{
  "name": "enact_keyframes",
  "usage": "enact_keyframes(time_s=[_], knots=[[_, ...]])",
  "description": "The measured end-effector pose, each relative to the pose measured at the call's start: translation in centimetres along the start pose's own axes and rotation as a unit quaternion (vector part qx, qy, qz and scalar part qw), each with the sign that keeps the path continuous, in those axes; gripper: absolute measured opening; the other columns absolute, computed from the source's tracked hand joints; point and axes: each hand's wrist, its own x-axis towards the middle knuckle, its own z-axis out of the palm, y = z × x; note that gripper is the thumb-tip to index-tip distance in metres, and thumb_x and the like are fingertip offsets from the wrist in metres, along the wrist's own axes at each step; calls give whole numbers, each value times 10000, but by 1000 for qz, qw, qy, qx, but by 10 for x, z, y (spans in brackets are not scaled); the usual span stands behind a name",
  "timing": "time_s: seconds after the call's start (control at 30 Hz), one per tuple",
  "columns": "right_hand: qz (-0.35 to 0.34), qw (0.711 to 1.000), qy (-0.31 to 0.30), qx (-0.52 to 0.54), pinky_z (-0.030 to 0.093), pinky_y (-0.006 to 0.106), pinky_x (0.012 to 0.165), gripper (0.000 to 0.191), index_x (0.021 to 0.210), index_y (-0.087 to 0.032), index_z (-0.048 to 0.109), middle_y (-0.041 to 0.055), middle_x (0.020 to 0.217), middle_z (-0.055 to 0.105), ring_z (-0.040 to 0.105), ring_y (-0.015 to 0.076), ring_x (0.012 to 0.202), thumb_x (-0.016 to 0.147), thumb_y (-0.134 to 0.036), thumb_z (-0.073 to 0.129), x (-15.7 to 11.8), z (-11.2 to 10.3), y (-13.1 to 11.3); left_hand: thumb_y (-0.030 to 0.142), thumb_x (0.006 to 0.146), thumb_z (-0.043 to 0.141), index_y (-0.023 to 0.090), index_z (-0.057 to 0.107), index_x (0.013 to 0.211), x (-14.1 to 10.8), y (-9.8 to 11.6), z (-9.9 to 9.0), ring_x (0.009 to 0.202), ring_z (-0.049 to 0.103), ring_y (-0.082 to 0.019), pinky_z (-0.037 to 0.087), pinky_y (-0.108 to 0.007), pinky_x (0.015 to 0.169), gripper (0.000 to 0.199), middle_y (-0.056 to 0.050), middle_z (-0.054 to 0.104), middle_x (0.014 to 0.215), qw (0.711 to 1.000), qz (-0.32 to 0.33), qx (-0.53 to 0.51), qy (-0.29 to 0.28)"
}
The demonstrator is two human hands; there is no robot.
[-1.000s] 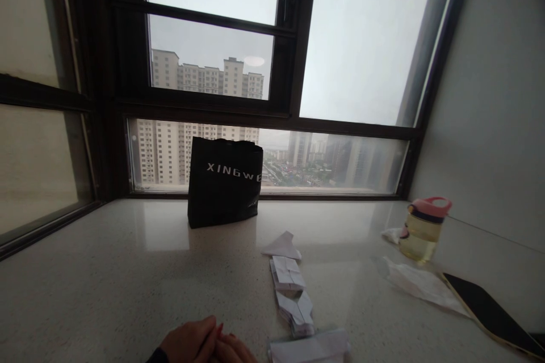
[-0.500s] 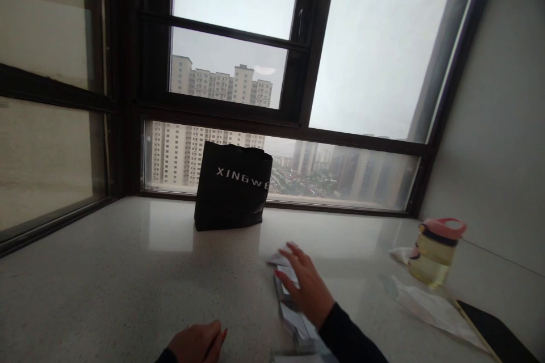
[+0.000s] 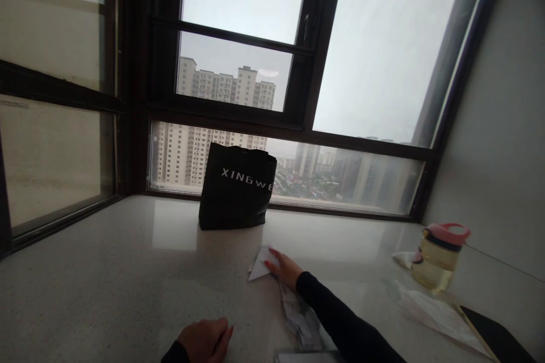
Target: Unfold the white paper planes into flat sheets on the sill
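A white folded paper [image 3: 260, 265] lies on the speckled white counter [image 3: 128, 283], in front of the black bag. My right hand [image 3: 284, 267] reaches to it, thumb and fingers on its right part, pinching it. Below my right wrist runs a row of pale papers or packets [image 3: 298, 317], partly hidden by my dark sleeve. At the bottom edge, my left hand [image 3: 205, 340] rests closed on the counter; whether anything is inside it is hidden.
The black bag [image 3: 238, 187] stands upright by the window. To the right are a bottle with a pink lid [image 3: 438, 258], crumpled white tissue or wrapping [image 3: 440, 315] and a dark flat object [image 3: 496, 332]. A clear-edged sheet [image 3: 310, 357] shows at the bottom.
My right hand has moved left and further forward, from above the row of papers onto the white paper, which now lies further left. My left hand stays closed. The view has shifted slightly.
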Motion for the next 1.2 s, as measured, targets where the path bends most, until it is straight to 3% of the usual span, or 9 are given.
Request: enact_keyframes(time_s=[0.13, 0.27, 0.47, 0.57, 0.63, 0.73, 0.87, 1.1, 1.2], knots=[[-128, 989, -62, 28, 343, 256, 857, 458, 1140, -176, 452, 66, 1114, 516, 465, 170, 1017, 751, -416, 462, -17, 20, -55, 328, 830, 161, 204, 389, 550, -1, 5, -15, 436, 477, -112, 329, -210, 453, 381, 9, 493, 469, 992, -7, -88, 89], [-170, 983, -57, 33, 233, 356, 934, 451, 1192, -227, 377, 47, 1180, 456, 396, 180, 1081, 791, -431, 388, -41, 3, -80, 323, 831, 200, 202, 378, 534, 0, 6, -29, 438, 458, -106, 345, -209, 472, 366, 18, 456, 459, 983, -8, -104, 154], [-88, 993, -19, -80, 267, 333, 917, 747, 1273, -174, 228, 98, 1275, 315, 269, 212, 1163, 666, -522, 490, -103, -52, -18, 346, 806, 295, 195, 490, 768, 10, -11, -27, 743, 539, -169, 414, -268, 673, 249, -54, 575, 772, 983, 30, -119, 136], [-51, 990, -45, -125, 297, 320, 894, 925, 1280, -157, 197, 116, 1298, 255, 260, 240, 1163, 526, -503, 606, -136, -48, 23, 399, 698, 466, 194, 427, 1062, 12, -19, -9, 1074, 371, -268, 321, -395, 858, 419, -107, 447, 1159, 989, -8, -56, 137], [8, 988, -78, -134, 270, 376, 901, 839, 1270, -219, 228, 91, 1308, 233, 264, 264, 1156, 549, -422, 607, -147, -36, 35, 338, 652, 512, 214, 373, 1150, 14, -24, 5, 1153, 248, -309, 265, -464, 885, 531, -90, 337, 1265, 992, -48, -11, 114], [52, 979, -140, -138, 133, 500, 916, 776, 1263, -242, 237, 70, 1316, 206, 181, 301, 1178, 583, -395, 577, -140, -22, 27, 193, 637, 466, 249, 392, 1159, 21, -33, 22, 1147, 283, -290, 279, -466, 881, 530, -57, 346, 1268, 996, -80, -1, 45], [-36, 988, -114, -94, 129, 472, 930, 1018, 1286, -211, 160, 91, 1329, 172, 159, 309, 1184, 439, -454, 669, -107, -13, -9, 36, 522, 392, 217, 453, 1110, 32, -44, 26, 1071, 416, -194, 328, -339, 893, 618, -45, 456, 1185, 995, -43, -92, 5], [-112, 991, 2, 74, 364, 332, 817, 233, 912, -212, 603, 67, 989, 569, 496, 211, 929, 687, -225, 544, -67, 12, -59, 247, 750, 343, 178, 503, 1008, 31, -40, -2, 813, 590, -179, 464, -250, 708, 312, -34, 626, 898, 962, -85, -232, 114], [-147, 970, 72, 177, 386, 285, 798, 226, 951, -211, 572, 47, 932, 590, 517, 165, 892, 797, -227, 407, -65, 11, -71, 274, 752, 341, 146, 462, 1044, 32, -37, -14, 885, 560, -196, 449, -272, 744, 341, -67, 607, 948, 947, -106, -243, 182]])
